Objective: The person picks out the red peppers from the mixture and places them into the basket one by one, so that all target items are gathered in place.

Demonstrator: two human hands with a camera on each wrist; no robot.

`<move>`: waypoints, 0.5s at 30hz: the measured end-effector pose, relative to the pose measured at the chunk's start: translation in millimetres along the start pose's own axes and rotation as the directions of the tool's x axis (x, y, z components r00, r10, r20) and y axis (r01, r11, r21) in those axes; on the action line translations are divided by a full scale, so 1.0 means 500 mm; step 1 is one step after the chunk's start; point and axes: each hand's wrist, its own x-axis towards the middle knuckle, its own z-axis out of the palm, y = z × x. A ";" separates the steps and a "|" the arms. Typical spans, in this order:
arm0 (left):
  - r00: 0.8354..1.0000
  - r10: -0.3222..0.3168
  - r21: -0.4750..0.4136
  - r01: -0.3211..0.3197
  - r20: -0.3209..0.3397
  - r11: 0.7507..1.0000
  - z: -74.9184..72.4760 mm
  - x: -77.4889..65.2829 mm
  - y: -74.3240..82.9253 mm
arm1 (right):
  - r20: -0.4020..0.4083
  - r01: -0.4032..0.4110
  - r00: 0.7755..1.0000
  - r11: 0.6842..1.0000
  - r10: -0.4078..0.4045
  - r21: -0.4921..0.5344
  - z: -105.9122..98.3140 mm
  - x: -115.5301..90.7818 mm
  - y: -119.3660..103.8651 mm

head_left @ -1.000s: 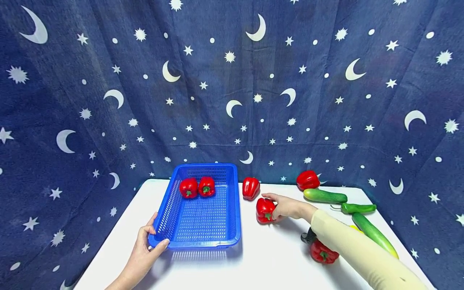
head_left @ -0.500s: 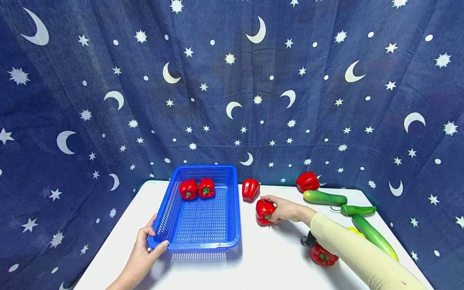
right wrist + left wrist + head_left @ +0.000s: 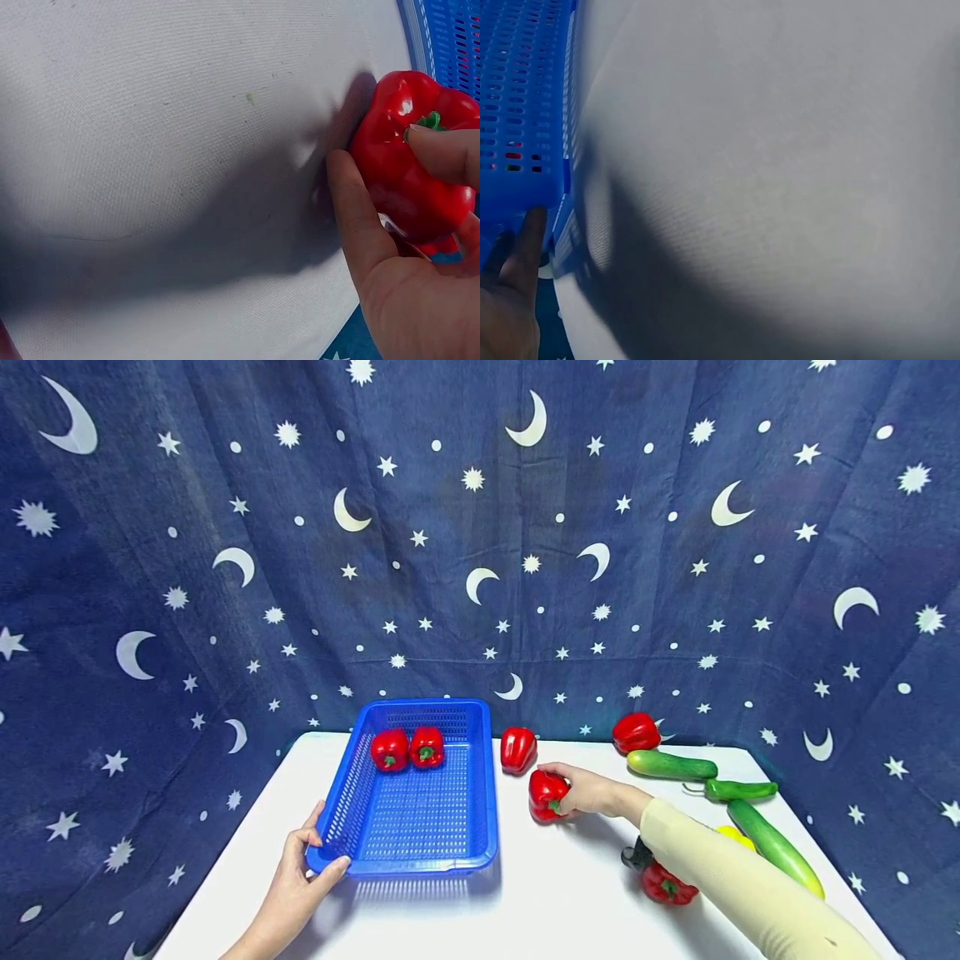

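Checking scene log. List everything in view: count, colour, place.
Basket: 1, blue, table's left side
Peppers: 2, red, in basket's far end
Held pepper: 1, red, right of basket
Loose peppers: 3, red, beside basket, back right, by sleeve
Cucumbers: 2, green, table's right
Chilli: 1, green, between cucumbers
Yellow thing: at least 1, yellow, partly behind sleeve
Black object: 1, black, by sleeve, unclear what
Table: 1, white, under basket
Backdrop: 1, blue and white, behind table
Left hand: 1, gripping basket's near-left corner
Right hand: 1, gripping held pepper
Sleeve: 1, cream, right arm
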 end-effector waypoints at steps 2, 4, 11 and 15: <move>1.000 0.000 0.019 0.000 -0.001 1.000 -0.001 0.000 0.004 | -0.002 0.005 1.000 1.000 -0.005 -0.017 0.001 -0.001 0.000; 1.000 -0.001 0.046 0.001 0.003 0.999 -0.003 0.001 0.010 | -0.006 0.008 1.000 1.000 -0.009 -0.024 0.001 -0.001 0.000; 0.999 -0.002 0.090 -0.001 0.032 0.996 -0.008 0.004 0.024 | -0.013 0.014 1.000 0.999 -0.014 -0.032 0.001 0.001 0.002; 0.999 0.006 0.079 -0.009 0.032 0.997 -0.007 0.001 0.023 | -0.021 0.020 1.000 0.999 -0.021 -0.045 0.002 0.002 0.006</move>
